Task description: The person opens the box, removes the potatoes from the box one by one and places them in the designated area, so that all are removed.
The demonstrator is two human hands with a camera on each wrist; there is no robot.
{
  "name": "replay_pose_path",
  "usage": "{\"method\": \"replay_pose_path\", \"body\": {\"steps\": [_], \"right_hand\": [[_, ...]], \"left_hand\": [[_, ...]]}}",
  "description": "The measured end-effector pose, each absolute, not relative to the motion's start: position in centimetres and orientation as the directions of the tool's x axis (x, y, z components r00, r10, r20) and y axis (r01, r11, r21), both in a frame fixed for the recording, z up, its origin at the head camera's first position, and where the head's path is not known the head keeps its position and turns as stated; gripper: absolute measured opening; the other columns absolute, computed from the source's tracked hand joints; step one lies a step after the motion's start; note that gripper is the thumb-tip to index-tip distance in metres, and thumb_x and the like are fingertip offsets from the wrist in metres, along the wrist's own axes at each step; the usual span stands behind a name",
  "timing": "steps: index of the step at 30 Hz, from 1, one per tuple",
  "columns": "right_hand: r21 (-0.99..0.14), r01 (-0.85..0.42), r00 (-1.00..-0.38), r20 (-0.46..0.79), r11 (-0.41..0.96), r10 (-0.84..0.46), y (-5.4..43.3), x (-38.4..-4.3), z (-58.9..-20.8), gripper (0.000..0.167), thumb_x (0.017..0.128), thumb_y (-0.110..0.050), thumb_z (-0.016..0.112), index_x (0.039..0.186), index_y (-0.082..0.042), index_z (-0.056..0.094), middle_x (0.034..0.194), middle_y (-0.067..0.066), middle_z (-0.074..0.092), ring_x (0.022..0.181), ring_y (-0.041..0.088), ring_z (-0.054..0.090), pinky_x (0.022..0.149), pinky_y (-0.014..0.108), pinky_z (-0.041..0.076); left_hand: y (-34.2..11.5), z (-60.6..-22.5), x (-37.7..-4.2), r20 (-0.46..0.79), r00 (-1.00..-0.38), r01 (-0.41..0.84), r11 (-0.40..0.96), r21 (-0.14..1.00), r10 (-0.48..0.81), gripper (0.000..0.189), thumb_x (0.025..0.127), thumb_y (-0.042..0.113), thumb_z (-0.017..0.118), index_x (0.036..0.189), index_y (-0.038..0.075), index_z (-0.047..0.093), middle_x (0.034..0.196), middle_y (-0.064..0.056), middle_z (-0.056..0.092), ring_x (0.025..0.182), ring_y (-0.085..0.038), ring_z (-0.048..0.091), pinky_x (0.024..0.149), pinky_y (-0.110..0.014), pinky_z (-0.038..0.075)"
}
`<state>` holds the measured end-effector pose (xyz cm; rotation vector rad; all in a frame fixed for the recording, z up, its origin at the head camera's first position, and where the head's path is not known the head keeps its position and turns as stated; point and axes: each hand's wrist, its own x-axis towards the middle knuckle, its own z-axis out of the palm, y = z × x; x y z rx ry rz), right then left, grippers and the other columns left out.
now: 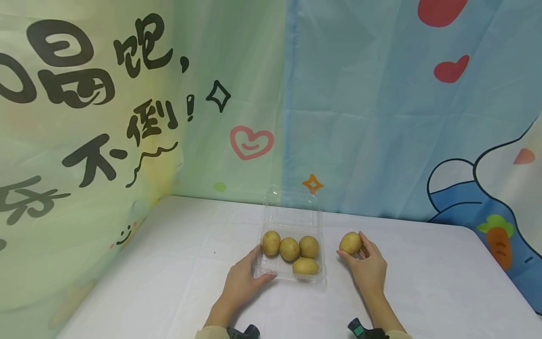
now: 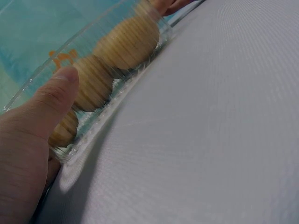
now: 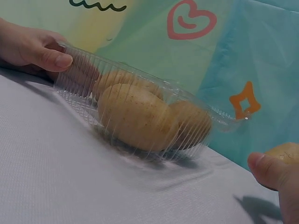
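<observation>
A clear plastic clamshell box [image 1: 277,267] stands on the table with several potatoes [image 1: 290,249] inside its base. Its see-through lid [image 1: 292,216] is folded back, away from the person. The left hand [image 1: 245,280] grips the box's near left corner, with the thumb along the front wall and the fingers on the left side, as the left wrist view also shows. To the right of the box, the right hand [image 1: 369,270] pinches one more potato [image 1: 350,243] between thumb and fingers. A shadow lies under that hand in the right wrist view.
A white cloth covers the table [image 1: 169,268]. Behind it and to the left hang printed curtains [image 1: 355,117] with hearts, stars and black characters. Dark straps [image 1: 367,331] sit on both wrists.
</observation>
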<state>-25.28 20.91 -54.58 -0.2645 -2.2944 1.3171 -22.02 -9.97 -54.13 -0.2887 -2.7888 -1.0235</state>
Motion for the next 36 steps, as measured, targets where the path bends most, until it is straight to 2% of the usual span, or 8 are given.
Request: {"method": "replay_pose_path", "body": {"steps": [5,9,13,24,36], "right_hand": [[-0.862,-0.044,-0.879,0.274,0.506,0.39,20.99,-25.27,-54.51,0.081,0.068,-0.024,0.086,0.137,-0.002,0.049,0.136,0.017,0.052,0.122,0.034,0.055,0.084,-0.001,0.039],[-0.853,-0.013,-0.889,0.249,0.523,0.384,20.96,-25.27,-54.43,0.081,0.07,-0.025,0.085,0.139,-0.003,0.047,0.139,0.017,0.05,0.124,0.034,0.054,0.091,0.016,0.045],[-0.834,0.014,-0.898,0.232,0.552,0.373,20.94,-25.29,-54.44,0.082,0.072,-0.027,0.083,0.14,-0.003,0.045,0.141,0.018,0.048,0.126,0.034,0.052,0.095,0.032,0.045],[-0.816,0.035,-0.899,0.227,0.577,0.376,21.21,-25.35,-54.54,0.081,0.073,-0.024,0.083,0.14,-0.002,0.044,0.141,0.022,0.047,0.125,0.038,0.051,0.095,0.037,0.047],[-0.838,0.067,-0.899,0.184,0.541,0.397,21.6,-25.73,-54.6,0.084,0.073,-0.026,0.083,0.142,-0.003,0.041,0.143,0.022,0.044,0.128,0.038,0.048,0.098,0.039,0.046]], "left_hand": [[-9.96,-54.09,-21.93,0.211,-0.97,0.23,0.747,0.624,0.122,0.088,0.076,0.061,0.067,0.142,0.009,0.042,0.14,-0.01,0.053,0.125,-0.032,0.054,0.104,-0.046,0.044],[-9.87,-54.07,-21.89,0.194,-0.975,0.209,0.745,0.634,0.108,0.087,0.076,0.06,0.068,0.143,0.01,0.042,0.141,-0.009,0.052,0.126,-0.032,0.053,0.105,-0.046,0.043],[-9.78,-54.07,-21.91,0.172,-0.981,0.183,0.749,0.637,0.092,0.087,0.076,0.06,0.068,0.144,0.012,0.041,0.142,-0.007,0.051,0.127,-0.031,0.052,0.106,-0.046,0.042],[-9.8,-53.98,-21.84,0.187,-0.977,0.202,0.743,0.638,0.105,0.087,0.076,0.059,0.069,0.143,0.011,0.041,0.142,-0.008,0.051,0.126,-0.032,0.052,0.105,-0.046,0.043],[-9.79,-53.84,-21.86,0.188,-0.977,0.2,0.74,0.642,0.101,0.087,0.076,0.058,0.069,0.143,0.011,0.041,0.141,-0.008,0.052,0.126,-0.032,0.052,0.106,-0.047,0.043]]}}
